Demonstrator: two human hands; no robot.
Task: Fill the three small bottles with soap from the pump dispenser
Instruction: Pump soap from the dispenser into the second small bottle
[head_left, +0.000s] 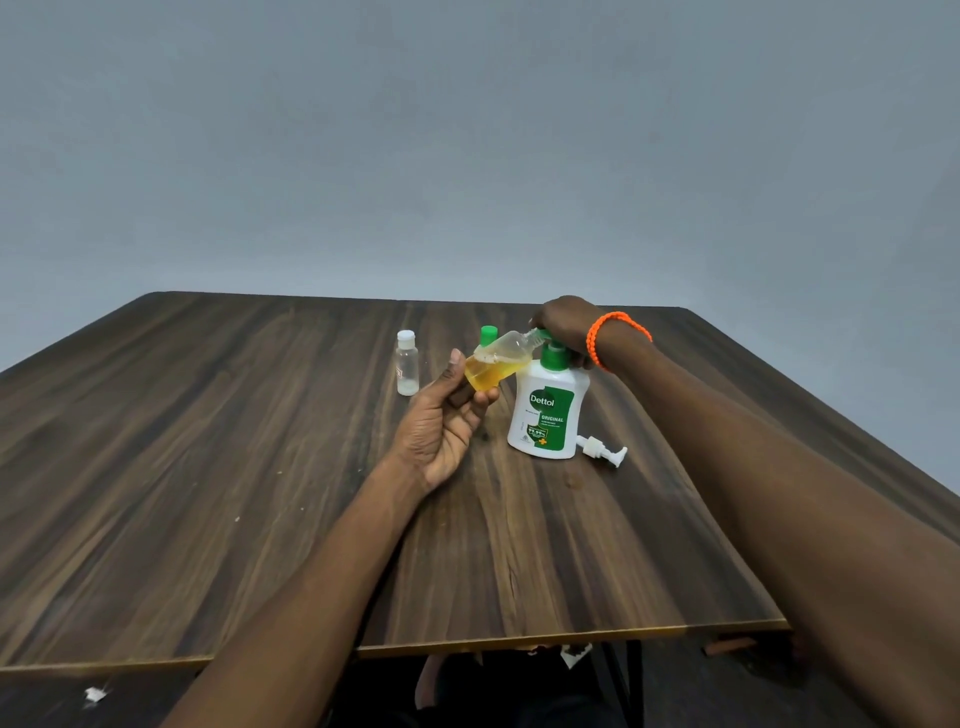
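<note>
Bottle (496, 365) tilted, half-full amber soap, foamy.

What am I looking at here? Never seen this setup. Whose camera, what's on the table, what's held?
No robot: a person wears one wide-angle camera on the head, looking down at both bare hands. The left hand holds a small bottle tilted, part full of yellow soap, its mouth at the nozzle of the Dettol pump dispenser. The right hand, with an orange bracelet, rests on the pump head. On the wooden table also stand a clear white-capped bottle and a green-capped bottle, mostly hidden; a spare white pump lies beside the dispenser.
</note>
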